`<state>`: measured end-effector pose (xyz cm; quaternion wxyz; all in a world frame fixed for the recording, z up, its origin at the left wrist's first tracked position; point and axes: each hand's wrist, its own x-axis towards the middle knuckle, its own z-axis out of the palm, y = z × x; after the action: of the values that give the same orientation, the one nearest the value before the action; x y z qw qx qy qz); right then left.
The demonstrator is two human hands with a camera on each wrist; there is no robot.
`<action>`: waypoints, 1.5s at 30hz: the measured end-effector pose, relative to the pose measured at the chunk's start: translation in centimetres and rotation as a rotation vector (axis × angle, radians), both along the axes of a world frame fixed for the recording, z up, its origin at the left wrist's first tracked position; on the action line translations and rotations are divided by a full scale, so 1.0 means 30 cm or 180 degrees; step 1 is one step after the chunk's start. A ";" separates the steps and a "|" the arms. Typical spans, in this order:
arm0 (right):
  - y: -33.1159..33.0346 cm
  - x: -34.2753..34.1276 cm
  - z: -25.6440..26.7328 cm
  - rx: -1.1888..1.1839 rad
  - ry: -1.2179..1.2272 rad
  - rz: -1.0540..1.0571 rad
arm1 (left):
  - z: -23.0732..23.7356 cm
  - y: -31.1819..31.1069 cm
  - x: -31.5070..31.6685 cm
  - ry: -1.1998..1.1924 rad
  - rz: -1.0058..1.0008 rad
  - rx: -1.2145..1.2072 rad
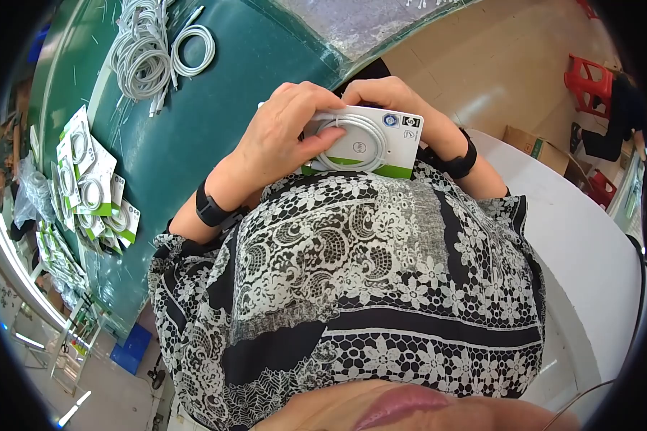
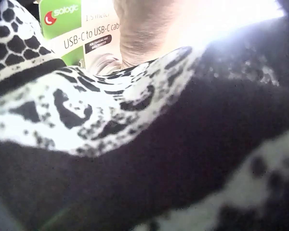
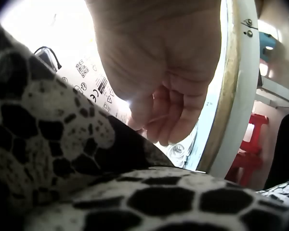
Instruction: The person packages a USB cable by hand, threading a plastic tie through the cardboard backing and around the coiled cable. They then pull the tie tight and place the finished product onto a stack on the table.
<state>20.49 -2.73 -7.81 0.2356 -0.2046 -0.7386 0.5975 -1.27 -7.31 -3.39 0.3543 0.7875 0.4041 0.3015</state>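
Observation:
A printed packaging card [image 1: 402, 146] with a green lower band is upright in front of the person's chest. A coiled white USB-C cable [image 1: 372, 133] lies against its front. The left hand [image 1: 284, 129] pinches coil and card near the left end, thumb over the coil. Behind the card's top edge is the right hand [image 1: 384, 92], its fingers hidden in the head view. In the right wrist view, the right fingers [image 3: 176, 113] curl together at the card's back [image 3: 89, 79]. I cannot tell what thin piece lies among them. The left wrist view shows the card's lettering [image 2: 91, 36].
Loose white cables [image 1: 144, 61] lie in a heap on the green tabletop [image 1: 251, 43]. Carded cables [image 1: 90, 179] are piled at left, near plastic bags [image 1: 32, 183]. A white curved surface [image 1: 553, 237] is at right. Beyond are a red stool [image 1: 588, 86] and a cardboard box [image 1: 535, 147].

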 end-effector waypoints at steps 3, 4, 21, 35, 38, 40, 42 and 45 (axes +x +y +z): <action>-0.031 0.008 -0.032 0.0438 0.0143 -0.0090 | 0.016 0.006 -0.002 0.0060 -0.0041 -0.0227; -0.039 0.010 -0.038 0.0658 0.0217 -0.0146 | 0.022 0.008 -0.001 0.0018 -0.0046 -0.0528; -0.066 -0.014 -0.058 0.0827 0.0646 -0.0307 | 0.129 0.104 -0.062 -0.0459 -0.0720 -0.3072; -0.023 -0.038 -0.160 0.1052 0.0576 -0.0317 | 0.052 0.098 -0.022 -0.0377 -0.0244 -0.2874; 0.017 -0.008 -0.108 0.0044 0.0545 -0.0612 | 0.032 0.099 -0.042 -0.0384 -0.0224 -0.2437; 0.067 0.030 -0.022 -0.1230 0.0202 -0.1177 | 0.029 0.111 -0.045 -0.0293 -0.0295 -0.2394; 0.070 0.035 0.073 -0.0807 -0.0182 -0.0801 | 0.024 0.126 -0.034 -0.0268 -0.0334 -0.2350; 0.071 0.040 0.151 0.0069 -0.0938 -0.0146 | 0.027 0.170 0.002 -0.0447 -0.0026 -0.1652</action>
<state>21.70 -0.60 -3.28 0.1403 -0.3044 -0.7668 0.5475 -1.20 -2.20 -2.59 0.5728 0.6491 0.4391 0.2403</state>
